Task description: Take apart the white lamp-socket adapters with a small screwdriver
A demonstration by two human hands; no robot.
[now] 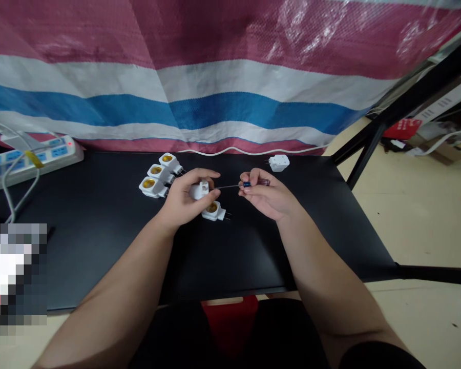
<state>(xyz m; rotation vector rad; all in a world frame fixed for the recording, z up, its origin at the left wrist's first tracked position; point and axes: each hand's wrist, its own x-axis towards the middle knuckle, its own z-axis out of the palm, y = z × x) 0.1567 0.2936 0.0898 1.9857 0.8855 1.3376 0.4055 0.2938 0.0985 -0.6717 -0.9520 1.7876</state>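
Observation:
My left hand [186, 197] is wrapped round a white plug-in socket piece [198, 191], its end facing right. My right hand [267, 195] pinches the handle of a screwdriver [230, 186], whose thin shaft points left toward the white piece; whether the tip touches it I cannot tell. Just below my left hand's fingertips lies a white socket with a gold inside [213, 210], its prongs to the right. Three similar white sockets [153, 186] sit in a slanted row left of my left hand. Another white piece [279, 163] rests near the table's back edge.
On the black table [223, 261], a power strip [57, 151] with white cables stands at the back left. A pixelated object [11, 271] is at the left edge. Striped sheeting [215, 110] hangs behind; a black metal frame [372, 136] rises at the right.

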